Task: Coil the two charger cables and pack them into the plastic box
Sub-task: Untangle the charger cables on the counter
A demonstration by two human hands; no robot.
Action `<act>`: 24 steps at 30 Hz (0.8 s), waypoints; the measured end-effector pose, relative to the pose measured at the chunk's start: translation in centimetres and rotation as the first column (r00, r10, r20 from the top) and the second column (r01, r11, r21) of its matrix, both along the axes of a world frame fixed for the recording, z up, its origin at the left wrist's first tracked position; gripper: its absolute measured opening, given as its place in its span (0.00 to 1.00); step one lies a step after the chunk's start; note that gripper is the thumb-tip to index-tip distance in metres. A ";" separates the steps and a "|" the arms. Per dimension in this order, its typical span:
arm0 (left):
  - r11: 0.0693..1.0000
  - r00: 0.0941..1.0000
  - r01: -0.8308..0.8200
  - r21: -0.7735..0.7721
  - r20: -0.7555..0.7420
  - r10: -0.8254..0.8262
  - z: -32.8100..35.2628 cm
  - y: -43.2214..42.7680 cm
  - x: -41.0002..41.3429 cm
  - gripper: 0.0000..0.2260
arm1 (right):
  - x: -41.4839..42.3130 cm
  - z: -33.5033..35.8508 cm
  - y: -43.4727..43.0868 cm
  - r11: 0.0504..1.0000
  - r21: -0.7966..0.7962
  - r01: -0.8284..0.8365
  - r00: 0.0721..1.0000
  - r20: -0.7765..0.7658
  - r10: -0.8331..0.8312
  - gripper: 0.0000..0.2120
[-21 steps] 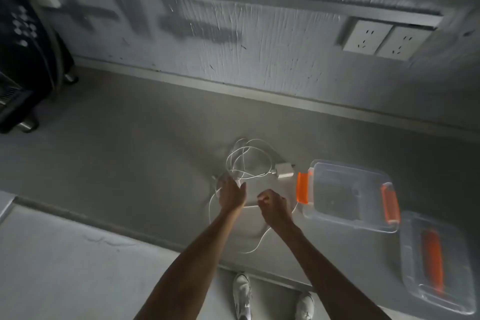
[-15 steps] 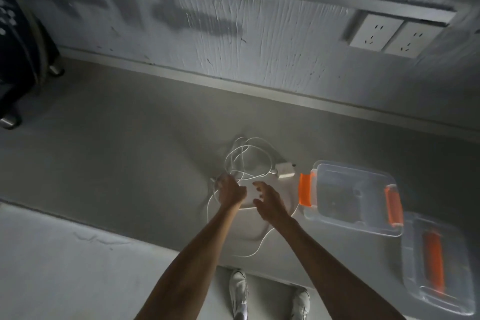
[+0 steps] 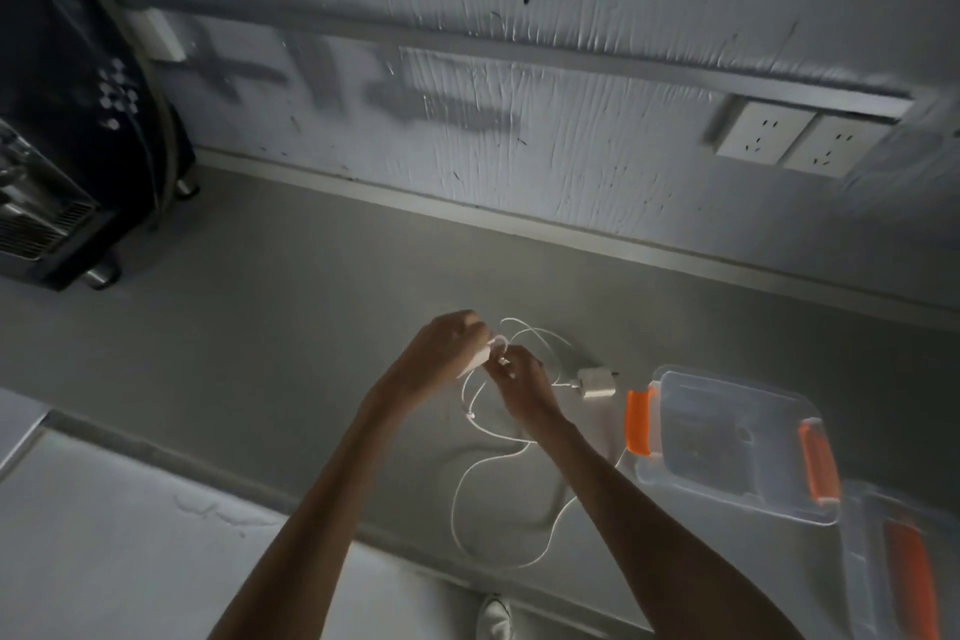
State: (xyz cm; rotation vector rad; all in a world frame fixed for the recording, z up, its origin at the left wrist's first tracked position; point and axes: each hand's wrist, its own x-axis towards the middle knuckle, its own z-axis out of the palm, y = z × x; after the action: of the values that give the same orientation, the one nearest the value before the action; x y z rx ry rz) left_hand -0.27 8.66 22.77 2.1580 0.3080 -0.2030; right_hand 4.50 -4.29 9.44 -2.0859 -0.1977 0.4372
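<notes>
Charger cables (image 3: 453, 509), thin and white, lie in loose tangled loops on the grey surface (image 3: 260, 353), and I cannot tell which wire belongs to which cable. Both hands meet over the upper part of the tangle, near the middle of the view. The left hand (image 3: 441, 348) has its fingers curled around a small white piece (image 3: 475, 363), perhaps a plug, which sticks out of the fist toward five o'clock. The right hand (image 3: 524, 379) is just beside it at four o'clock and pinches a wire between thumb and fingertips, close to that piece. From the hands the wires run toward six o'clock in one wide loop. A white charger block (image 3: 597, 382) rests on the surface at three o'clock from the right hand, joined to a wire. The plastic box (image 3: 737, 502) stands open at four o'clock from the hands, with an orange latch (image 3: 638, 424) on each short side; the cables are outside it. Its lid (image 3: 867, 577) lies at five o'clock from the box. Two wall sockets (image 3: 800, 140) sit at two o'clock, and a black machine (image 3: 62, 120) stands at ten o'clock.
</notes>
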 end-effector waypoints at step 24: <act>0.835 0.964 -0.258 -0.487 -0.076 0.254 -9.9 -5.4 -2.5 0.09 | 6.6 20.3 -2.3 -0.017 0.790 0.612 0.744 -0.568 0.352 0.20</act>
State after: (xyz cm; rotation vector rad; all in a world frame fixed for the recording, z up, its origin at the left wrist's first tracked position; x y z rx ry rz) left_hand -2.78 3.27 12.85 1.5878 0.4903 -0.1197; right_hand 11.12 -6.57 29.74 -0.2693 0.1611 0.5989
